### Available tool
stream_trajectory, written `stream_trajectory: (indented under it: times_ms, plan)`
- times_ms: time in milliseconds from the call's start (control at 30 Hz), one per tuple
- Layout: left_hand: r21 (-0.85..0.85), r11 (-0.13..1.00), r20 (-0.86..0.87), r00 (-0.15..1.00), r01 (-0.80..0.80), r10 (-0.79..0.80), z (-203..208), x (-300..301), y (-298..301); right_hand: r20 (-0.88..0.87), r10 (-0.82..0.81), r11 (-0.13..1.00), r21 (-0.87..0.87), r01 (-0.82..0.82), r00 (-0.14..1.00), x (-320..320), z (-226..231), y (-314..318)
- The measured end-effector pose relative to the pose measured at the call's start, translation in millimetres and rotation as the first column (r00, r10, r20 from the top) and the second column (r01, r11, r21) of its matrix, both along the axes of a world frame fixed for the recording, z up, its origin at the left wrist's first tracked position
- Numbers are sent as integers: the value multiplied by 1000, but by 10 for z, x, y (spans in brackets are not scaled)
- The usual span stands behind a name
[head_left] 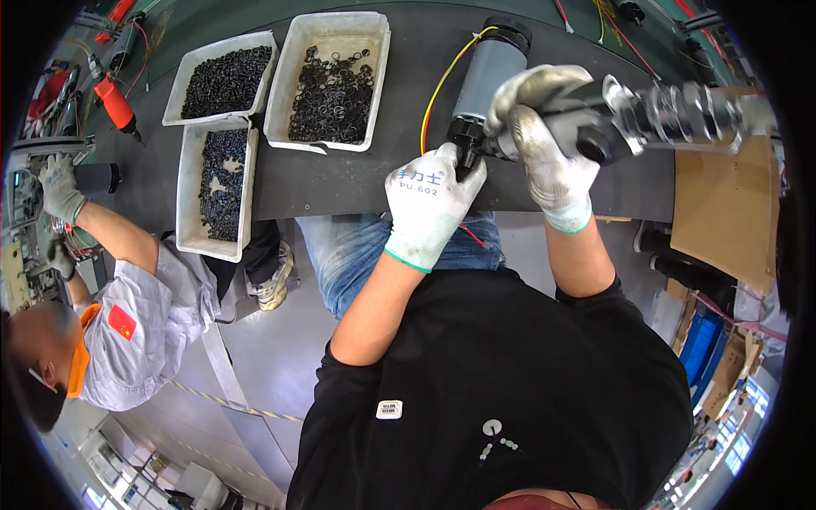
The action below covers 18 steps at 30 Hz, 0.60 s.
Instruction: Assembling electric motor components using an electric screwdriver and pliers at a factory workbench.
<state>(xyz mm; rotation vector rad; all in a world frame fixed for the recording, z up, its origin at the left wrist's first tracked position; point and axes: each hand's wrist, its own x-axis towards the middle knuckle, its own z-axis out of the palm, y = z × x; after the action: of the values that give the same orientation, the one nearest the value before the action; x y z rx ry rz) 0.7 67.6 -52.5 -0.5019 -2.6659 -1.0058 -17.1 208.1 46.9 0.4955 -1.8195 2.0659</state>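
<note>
Left hand (432, 202) pinches the motor's (489, 72) fitting; right hand (544, 140) grasps the pneumatic driver (646, 119) — best kept square to it.

1. The gloved left hand (429, 204) pinches the black threaded end of a grey cylinder (488, 72).
2. The gloved right hand (544, 136), just right of the cylinder, grips a power tool (654, 115).
3. Three white trays (327, 81) of black rings sit left of the cylinder.

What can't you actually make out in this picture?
- Head view: the black fitting on the grey cylinder, covered by the left hand.
- Power tool grip, wrapped by the right hand; its tip is blurred.
- Small black parts in the white trays: too small to identify.
</note>
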Motion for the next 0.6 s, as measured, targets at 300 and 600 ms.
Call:
stream_trajectory:
  times_ms: [300,600]
  plan:
    - [-183,983,-87,996,9,-25,52,16,-44,-137,-70,987,-153,48,988,88,103,132]
    - [-232,972,-56,998,-37,24,154,103,-26,-307,-187,901,-433,38,933,196,403,457]
